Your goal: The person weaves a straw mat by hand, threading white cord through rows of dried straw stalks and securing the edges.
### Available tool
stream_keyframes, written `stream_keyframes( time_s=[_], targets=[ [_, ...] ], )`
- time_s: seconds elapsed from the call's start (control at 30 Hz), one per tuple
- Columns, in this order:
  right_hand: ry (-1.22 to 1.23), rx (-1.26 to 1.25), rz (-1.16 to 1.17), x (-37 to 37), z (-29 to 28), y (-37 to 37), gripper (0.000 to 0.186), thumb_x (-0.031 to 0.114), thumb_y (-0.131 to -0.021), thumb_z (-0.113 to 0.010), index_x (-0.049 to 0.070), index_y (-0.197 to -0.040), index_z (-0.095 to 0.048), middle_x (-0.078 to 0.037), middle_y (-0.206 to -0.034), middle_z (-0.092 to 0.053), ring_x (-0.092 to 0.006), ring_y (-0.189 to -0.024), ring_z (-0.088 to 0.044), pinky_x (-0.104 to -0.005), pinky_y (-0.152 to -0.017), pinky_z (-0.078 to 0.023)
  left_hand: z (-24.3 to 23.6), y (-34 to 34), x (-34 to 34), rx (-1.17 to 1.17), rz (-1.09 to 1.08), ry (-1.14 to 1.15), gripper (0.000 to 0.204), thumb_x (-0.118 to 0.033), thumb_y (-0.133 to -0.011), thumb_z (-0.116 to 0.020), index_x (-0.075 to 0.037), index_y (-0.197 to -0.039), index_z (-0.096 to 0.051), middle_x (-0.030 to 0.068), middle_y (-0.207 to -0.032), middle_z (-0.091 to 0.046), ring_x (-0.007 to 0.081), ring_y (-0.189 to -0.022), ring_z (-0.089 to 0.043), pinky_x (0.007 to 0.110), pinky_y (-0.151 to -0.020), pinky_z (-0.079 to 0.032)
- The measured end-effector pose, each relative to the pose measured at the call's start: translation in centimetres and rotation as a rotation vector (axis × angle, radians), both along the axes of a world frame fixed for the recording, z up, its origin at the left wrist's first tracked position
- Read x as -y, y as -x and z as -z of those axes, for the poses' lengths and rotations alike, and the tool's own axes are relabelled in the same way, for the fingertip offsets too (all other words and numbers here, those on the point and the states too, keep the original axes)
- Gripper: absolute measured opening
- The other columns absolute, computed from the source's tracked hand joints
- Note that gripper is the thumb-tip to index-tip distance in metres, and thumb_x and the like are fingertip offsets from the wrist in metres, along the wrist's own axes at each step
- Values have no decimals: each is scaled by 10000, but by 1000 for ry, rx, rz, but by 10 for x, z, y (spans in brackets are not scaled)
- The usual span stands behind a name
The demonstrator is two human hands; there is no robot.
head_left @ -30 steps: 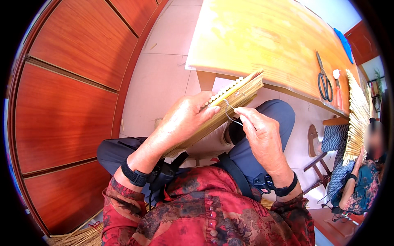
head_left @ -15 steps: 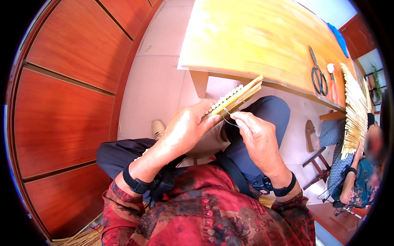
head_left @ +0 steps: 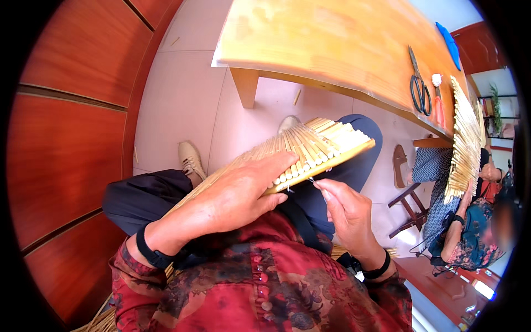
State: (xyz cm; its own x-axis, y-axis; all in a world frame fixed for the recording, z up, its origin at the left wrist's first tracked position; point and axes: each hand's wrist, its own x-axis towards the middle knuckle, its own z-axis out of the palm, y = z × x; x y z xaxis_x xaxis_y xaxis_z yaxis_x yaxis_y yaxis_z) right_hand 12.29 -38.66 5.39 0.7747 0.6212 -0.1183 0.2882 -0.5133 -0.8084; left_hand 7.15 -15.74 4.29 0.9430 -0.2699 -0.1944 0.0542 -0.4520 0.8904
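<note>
Now tipped from edge-on to broad face up over the lap (head_left: 362, 138), the stalk mat (head_left: 312, 146), clamped in the left hand (head_left: 227, 193), presents its edge strip (head_left: 340, 160) to the right hand (head_left: 349, 210), pinched on a thin strand (head_left: 312, 179).

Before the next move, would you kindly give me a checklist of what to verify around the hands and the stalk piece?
1. Left hand steadying the stalk piece: ok, gripping it near the pale yellow strip along its edge.
2. Right hand on the thin dark strand: ok, thumb and forefinger pinch it beside that strip.
3. Strand's full path visible: cannot tell, only a short bit shows.
4. Scissors away from the hands: ok, lying on the table.
5. Floor free of offcuts: not ok, a loose stalk bit lies near the table leg.
</note>
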Motion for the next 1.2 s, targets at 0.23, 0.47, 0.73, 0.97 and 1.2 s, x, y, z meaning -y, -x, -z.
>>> stream_keyframes(
  time_s=[0.23, 0.47, 0.73, 0.97, 1.2],
  targets=[
    [21, 80, -27, 8, 5, 5, 167, 2, -928, -538, 1, -1065, -634, -69, -779, -618, -85, -515, -497, -225, -466, -399, 4, 7, 5, -18, 19, 86, 630, -53, -850, -629, -9, -1414, -351, 237, -1372, -451, 373, -1284, -428, 394, -1068, -357],
    [-24, 81, -3, 4, 8, 6, 141, -16, -921, -543, -11, -1035, -625, -76, -775, -616, -88, -504, -493, -221, -450, -377, 6, 7, 10, 84, -11, 94, 612, -11, -808, -647, 13, -1371, -406, 245, -1346, -470, 384, -1258, -449, 403, -1050, -381],
    [-30, 124, -2, 6, 13, 10, 132, -24, -916, -549, -13, -1030, -615, -80, -767, -610, -87, -499, -485, -221, -449, -377, 8, 10, 11, 93, -29, 92, 612, 5, -786, -642, 30, -1355, -419, 255, -1340, -471, 383, -1255, -454, 407, -1043, -387],
    [-50, 97, 23, 6, 17, 12, 125, -28, -918, -544, -23, -1023, -612, -74, -748, -600, -79, -505, -484, -218, -452, -383, 6, 8, 12, 129, 8, 17, 617, 8, -770, -643, 34, -1348, -427, 250, -1331, -481, 383, -1232, -474, 418, -1026, -395],
    [-93, -47, 112, 0, 17, 17, 102, 2, -945, -515, -32, -995, -597, -41, -696, -552, -67, -513, -473, -214, -461, -393, 5, 10, 15, 125, 10, -16, 617, 11, -765, -646, 21, -1346, -438, 237, -1336, -483, 372, -1230, -481, 422, -1021, -396]
  ],
)
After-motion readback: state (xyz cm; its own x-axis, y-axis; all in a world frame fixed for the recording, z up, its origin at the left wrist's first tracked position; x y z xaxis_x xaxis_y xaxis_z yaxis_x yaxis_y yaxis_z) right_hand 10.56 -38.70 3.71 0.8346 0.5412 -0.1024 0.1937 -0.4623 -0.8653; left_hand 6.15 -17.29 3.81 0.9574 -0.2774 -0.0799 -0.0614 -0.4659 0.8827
